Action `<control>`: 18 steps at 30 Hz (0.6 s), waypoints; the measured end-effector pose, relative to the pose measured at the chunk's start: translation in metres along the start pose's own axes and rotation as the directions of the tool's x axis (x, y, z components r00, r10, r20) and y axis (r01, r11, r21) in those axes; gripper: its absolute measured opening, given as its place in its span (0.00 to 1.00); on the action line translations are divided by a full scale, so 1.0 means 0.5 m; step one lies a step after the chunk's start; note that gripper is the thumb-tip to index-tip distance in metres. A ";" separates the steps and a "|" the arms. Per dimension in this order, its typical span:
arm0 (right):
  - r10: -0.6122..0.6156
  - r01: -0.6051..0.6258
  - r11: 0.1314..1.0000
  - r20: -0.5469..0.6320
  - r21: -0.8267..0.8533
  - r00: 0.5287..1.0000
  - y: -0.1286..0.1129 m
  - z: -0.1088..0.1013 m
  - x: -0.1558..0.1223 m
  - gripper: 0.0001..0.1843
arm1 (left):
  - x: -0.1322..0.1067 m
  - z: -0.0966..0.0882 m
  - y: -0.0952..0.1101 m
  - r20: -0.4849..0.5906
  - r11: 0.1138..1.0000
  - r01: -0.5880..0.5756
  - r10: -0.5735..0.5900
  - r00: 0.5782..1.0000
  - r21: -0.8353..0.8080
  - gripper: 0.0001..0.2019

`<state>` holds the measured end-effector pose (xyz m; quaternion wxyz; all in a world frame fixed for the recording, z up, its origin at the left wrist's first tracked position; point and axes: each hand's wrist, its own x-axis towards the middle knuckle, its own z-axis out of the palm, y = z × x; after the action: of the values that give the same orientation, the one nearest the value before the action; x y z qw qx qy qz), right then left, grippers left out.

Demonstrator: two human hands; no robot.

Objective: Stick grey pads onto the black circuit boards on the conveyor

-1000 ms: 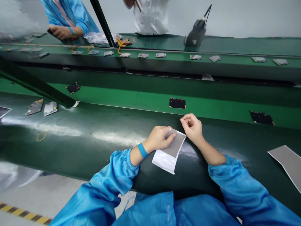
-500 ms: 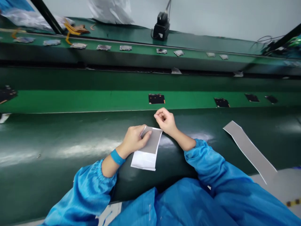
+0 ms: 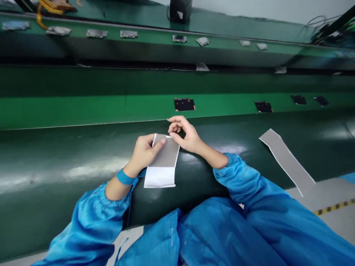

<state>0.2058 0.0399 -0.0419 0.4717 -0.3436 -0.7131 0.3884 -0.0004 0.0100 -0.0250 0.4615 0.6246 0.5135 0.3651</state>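
Observation:
My left hand grips a small sheet, grey on its upper part and white below, holding it over the near dark green bench. The thumb lies on the grey face near the top left corner. My right hand is at the sheet's top right corner, thumb and fingers pinched together at its edge. What, if anything, sits in that pinch is too small to make out. Both arms wear blue sleeves, and a blue band circles my left wrist.
A long grey strip lies on the bench to the right. Dark circuit boards ride the bright green conveyor beyond. Several small silver parts line the far belt, near a black device. Floor with yellow-black tape lies right.
The view has swung right and tilted down. My right hand has come down from just above the sheet to its top right corner. My left hand keeps its grip.

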 end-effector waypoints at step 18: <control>-0.155 0.159 0.971 0.036 -0.181 0.987 -0.015 0.015 -0.010 0.20 | -0.002 0.006 -0.001 0.049 0.983 -0.090 0.083 0.995 0.161 0.19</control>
<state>0.1995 0.0303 -0.0394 0.4596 -0.3238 -0.7758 0.2865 0.0022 0.0082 -0.0262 0.4034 0.6895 0.5040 0.3283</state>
